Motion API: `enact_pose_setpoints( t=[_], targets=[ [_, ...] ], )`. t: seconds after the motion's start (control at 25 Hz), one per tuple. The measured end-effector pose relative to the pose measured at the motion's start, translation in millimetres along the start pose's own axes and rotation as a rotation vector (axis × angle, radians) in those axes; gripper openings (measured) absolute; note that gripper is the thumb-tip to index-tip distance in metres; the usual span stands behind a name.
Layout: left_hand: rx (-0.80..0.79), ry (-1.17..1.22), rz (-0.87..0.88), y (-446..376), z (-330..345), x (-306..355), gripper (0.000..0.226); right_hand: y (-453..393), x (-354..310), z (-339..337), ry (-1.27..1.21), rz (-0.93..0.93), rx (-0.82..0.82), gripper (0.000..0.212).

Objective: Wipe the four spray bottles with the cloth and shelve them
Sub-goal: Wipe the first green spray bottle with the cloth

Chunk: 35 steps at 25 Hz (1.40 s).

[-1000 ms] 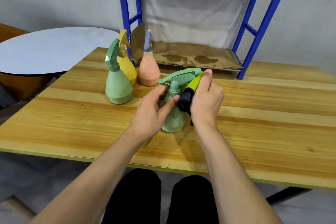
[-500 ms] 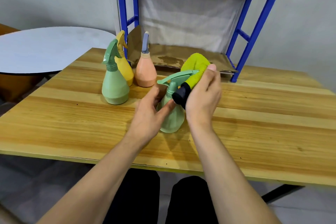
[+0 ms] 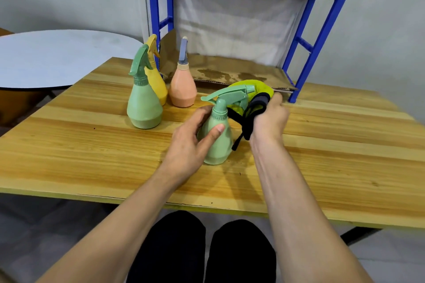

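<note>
Bottle upright, that's the picture: the near green spray bottle [image 3: 217, 138] stands on the wooden worktop [image 3: 322, 156], long axis vertical, its trigger head lying crosswise with the nozzle aimed right and the lever tail reaching left. The left hand [image 3: 190, 142] wraps the bottle's left side, fingers curled behind the body, thumb pressed across the front below the collar. The right hand [image 3: 268, 119] sits just right of the neck, closed on the yellow-green cloth [image 3: 259, 88] with its black strap [image 3: 247, 122] looping across the fingers and dangling down beside the bottle. The cloth bulges out behind the nozzle, touching or nearly touching the spray head; which of the two is hard to tell. Farther left stand three more, all upright: a second green bottle [image 3: 143, 103], a yellow bottle [image 3: 157, 80] tucked behind it, and a peach bottle [image 3: 182, 86] with a grey-blue top. Beyond them rises the blue shelf rack [image 3: 305, 43], its lowest level lined with stained cardboard [image 3: 230, 71]. No label or lettering is readable on any bottle.
</note>
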State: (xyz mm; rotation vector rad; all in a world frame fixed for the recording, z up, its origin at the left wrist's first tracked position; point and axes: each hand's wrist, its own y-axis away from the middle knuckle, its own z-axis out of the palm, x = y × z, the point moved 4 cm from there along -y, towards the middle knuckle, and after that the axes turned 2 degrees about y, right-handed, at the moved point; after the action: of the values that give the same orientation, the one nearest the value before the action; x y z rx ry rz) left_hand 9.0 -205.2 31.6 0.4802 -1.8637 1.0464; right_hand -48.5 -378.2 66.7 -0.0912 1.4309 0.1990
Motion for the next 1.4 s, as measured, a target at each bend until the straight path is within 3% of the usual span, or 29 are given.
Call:
enact_pose_setpoints(
  t=[0.08,0.24,0.4,0.56,0.64,0.8,0.92,1.0,1.16,1.4],
  targets=[
    [0.003,0.004,-0.003,-0.5,-2.6,-2.2,0.044,7.9,-14.0,-13.5,0.028,-0.178,0.094,0.054],
    [0.027,0.012,0.027,1.2,0.1,-4.5,0.039,34.7,-17.2,-12.9,0.110,-0.480,0.018,0.058],
    [-0.024,0.038,-0.006,-1.4,0.7,-10.5,0.038,46.0,-26.5,-9.2,0.457,-0.708,-0.003,0.053],
    [-0.046,0.055,-0.050,0.2,2.2,-11.9,0.048,38.9,-64.7,-31.8,0.376,-0.879,0.087,0.048],
    [-0.048,0.064,-0.077,0.6,3.8,-13.4,0.050,48.1,-91.7,-23.7,0.417,-1.082,-0.015,0.043],
    [-0.061,-0.067,-0.095,11.5,1.7,-25.3,0.069,73.6,-95.2,10.0,1.052,-1.553,-0.129,0.045],
    [-0.083,-0.123,-0.116,23.6,-1.2,-32.4,0.085,67.2,-83.7,18.0,1.220,-1.704,-0.344,0.054],
    [-0.069,-0.156,-0.109,24.1,0.2,-34.0,0.088,57.3,-81.3,23.8,1.264,-1.715,-0.465,0.058],
    [-0.089,-0.193,-0.111,23.7,-1.1,-30.2,0.090,60.4,-78.2,28.1,1.113,-1.667,-0.300,0.051],
    [-0.107,-0.175,-0.122,24.6,-0.6,-27.1,0.090,53.5,-95.5,24.4,0.816,-0.995,-0.302,0.055]
  ],
)
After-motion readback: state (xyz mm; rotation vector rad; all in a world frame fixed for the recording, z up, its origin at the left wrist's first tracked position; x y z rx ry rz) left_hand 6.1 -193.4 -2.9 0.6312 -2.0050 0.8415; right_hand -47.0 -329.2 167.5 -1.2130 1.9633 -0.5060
